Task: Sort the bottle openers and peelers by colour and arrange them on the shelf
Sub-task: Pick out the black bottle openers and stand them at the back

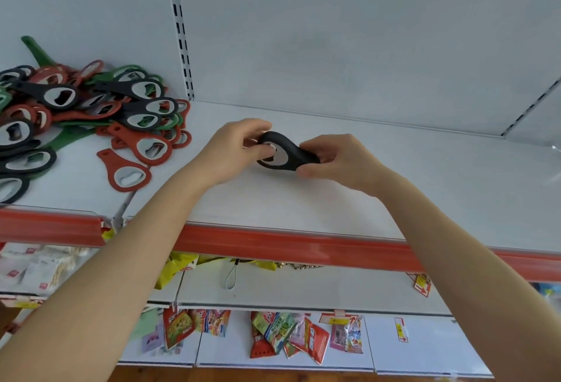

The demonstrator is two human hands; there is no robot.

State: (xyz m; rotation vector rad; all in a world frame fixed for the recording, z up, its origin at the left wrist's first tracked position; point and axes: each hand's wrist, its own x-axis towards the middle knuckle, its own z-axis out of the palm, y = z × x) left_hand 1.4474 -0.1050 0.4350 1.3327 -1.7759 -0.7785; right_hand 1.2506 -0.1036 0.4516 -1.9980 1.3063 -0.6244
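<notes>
Both my hands hold one black bottle opener (283, 151) just above the white shelf (334, 199), near its middle. My left hand (235, 151) pinches the round head end, and my right hand (337, 158) grips the handle end. A mixed pile of bottle openers (88, 108) in black, red and green lies on the shelf section to the left. One red opener (126, 170) lies apart at the pile's near edge. A green handle (36, 51) sticks up at the back of the pile.
A slotted upright (180, 29) divides the back panel between the two shelf sections. A red price rail (273, 245) runs along the shelf's front edge. Below hang snack packets (288, 336) and other small goods.
</notes>
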